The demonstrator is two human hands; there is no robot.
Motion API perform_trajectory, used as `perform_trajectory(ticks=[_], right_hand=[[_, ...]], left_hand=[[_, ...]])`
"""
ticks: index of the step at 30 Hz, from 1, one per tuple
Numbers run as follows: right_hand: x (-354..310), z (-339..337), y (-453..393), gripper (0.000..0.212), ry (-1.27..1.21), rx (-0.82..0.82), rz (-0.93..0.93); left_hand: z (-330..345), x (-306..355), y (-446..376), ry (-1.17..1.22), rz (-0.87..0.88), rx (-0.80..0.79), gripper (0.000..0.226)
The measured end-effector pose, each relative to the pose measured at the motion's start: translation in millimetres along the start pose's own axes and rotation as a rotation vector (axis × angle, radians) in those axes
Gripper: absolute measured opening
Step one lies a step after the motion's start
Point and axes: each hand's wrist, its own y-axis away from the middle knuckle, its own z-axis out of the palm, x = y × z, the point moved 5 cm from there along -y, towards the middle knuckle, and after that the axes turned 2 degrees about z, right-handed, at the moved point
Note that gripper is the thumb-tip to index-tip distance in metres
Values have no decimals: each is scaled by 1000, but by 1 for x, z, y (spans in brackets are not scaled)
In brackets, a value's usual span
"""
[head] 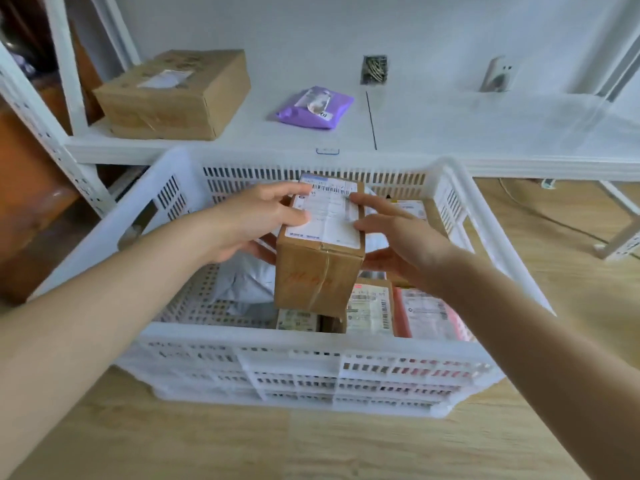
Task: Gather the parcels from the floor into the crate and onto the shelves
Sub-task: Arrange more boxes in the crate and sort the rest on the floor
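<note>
A small brown cardboard box (pixel 318 268) with a white shipping label on top is held over the middle of the white slotted plastic crate (pixel 304 344). My left hand (pixel 256 220) grips its left side and my right hand (pixel 398 233) grips its right side, thumbs on the label. Inside the crate lie several parcels: a grey mailer bag (pixel 242 282), labelled boxes (pixel 370 310) and a pink mailer (pixel 429 317). On the white shelf (pixel 450 133) behind the crate rest a large cardboard box (pixel 176 95) and a purple mailer bag (pixel 315 107).
The crate stands on a wooden floor (pixel 277 445) against the shelf's front edge. White perforated shelf posts (pixel 45 126) rise at the left, with brown furniture behind them. A cable runs over the floor at the right, near a shelf leg (pixel 620 237).
</note>
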Motion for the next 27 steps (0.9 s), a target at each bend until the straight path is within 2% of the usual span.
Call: perform_trajectory(ticks=[6, 11, 15, 18, 23, 27], right_hand=[[41, 25, -23, 40, 129, -33, 89], [57, 20, -26, 47, 265, -54, 55], [67, 14, -31, 55, 404, -18, 89], [80, 18, -31, 58, 512, -56, 194], [80, 28, -36, 55, 1099, -109, 99], [82, 31, -39, 52, 1170, -180, 142]], left_hand=[[2, -59, -8, 73, -110, -52, 46], [10, -79, -13, 68, -137, -104, 53], [24, -88, -20, 28, -162, -207, 67], [38, -100, -25, -100, -211, -267, 72], [48, -114, -33, -375, -183, -273, 83], [46, -115, -38, -723, -129, -282, 84]])
